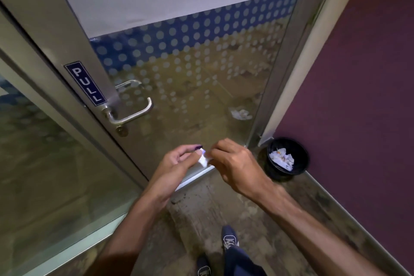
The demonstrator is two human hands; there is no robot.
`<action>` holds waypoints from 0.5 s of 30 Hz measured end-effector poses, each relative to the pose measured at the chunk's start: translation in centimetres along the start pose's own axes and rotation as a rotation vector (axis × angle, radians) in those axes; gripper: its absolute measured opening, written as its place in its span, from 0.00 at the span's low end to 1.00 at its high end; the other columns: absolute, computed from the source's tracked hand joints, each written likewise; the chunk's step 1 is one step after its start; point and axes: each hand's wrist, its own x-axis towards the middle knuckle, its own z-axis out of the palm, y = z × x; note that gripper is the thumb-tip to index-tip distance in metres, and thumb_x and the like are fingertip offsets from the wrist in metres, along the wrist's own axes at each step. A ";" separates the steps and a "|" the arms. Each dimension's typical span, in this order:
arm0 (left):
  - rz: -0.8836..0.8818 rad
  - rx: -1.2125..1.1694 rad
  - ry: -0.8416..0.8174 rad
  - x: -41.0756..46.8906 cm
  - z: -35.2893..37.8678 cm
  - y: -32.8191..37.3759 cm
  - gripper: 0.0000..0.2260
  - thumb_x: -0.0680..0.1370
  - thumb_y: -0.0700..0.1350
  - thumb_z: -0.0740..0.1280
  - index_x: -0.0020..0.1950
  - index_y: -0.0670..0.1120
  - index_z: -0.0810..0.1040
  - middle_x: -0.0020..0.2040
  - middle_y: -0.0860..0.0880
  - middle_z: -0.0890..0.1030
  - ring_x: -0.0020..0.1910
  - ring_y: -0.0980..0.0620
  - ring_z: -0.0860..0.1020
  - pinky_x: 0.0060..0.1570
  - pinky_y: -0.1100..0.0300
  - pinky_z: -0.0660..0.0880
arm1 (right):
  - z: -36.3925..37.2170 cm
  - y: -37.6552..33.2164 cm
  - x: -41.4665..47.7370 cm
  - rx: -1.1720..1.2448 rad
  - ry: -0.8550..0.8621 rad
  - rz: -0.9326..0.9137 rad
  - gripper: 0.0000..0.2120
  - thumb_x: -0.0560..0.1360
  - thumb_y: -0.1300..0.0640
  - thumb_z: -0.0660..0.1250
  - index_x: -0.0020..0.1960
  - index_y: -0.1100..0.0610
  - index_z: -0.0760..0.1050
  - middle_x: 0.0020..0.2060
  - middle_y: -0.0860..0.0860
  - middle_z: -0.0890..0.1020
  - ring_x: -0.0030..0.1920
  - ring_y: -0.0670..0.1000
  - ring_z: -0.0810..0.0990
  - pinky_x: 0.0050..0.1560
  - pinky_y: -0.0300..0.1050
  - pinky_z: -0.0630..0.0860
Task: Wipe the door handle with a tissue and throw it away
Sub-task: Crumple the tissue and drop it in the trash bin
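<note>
A small white tissue (203, 159) is pinched between the fingertips of my left hand (179, 163) and my right hand (233, 163), held in front of the lower part of the glass door. The metal door handle (132, 107) is up and to the left of my hands, under a blue PULL sticker (86, 84), with a brass keyhole (121, 130) below it. A black bin (287, 158) holding crumpled white paper stands on the floor to the right of my right hand.
The glass door (201, 74) has a dotted frosted pattern and a metal frame. A purple wall (358, 96) runs along the right. My shoes (229, 237) stand on the worn floor below. Crumpled paper (240, 114) shows through the glass.
</note>
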 end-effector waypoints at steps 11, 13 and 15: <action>0.282 0.729 -0.013 5.2 8.1 -1.6 0.16 0.83 0.47 0.68 0.70 0.48 0.79 0.65 0.51 0.82 0.56 0.44 0.80 0.54 0.65 0.69 | -4.0 7.5 -3.8 -0.107 0.132 0.278 0.07 0.75 0.60 0.72 0.52 0.57 0.79 0.41 0.49 0.75 0.42 0.53 0.76 0.35 0.52 0.75; 0.304 0.807 -0.065 7.0 10.3 -2.1 0.19 0.83 0.49 0.67 0.74 0.48 0.75 0.68 0.50 0.80 0.57 0.40 0.79 0.60 0.56 0.70 | -4.7 9.9 -4.9 -0.110 0.142 0.344 0.09 0.76 0.59 0.71 0.56 0.55 0.78 0.42 0.48 0.76 0.43 0.52 0.78 0.37 0.50 0.75; 0.317 0.862 -0.138 9.3 12.6 -2.8 0.22 0.83 0.55 0.64 0.76 0.47 0.72 0.69 0.48 0.79 0.61 0.41 0.78 0.65 0.57 0.69 | -5.5 12.8 -5.9 -0.114 0.149 0.407 0.08 0.76 0.57 0.70 0.55 0.55 0.79 0.41 0.48 0.77 0.43 0.52 0.78 0.37 0.51 0.76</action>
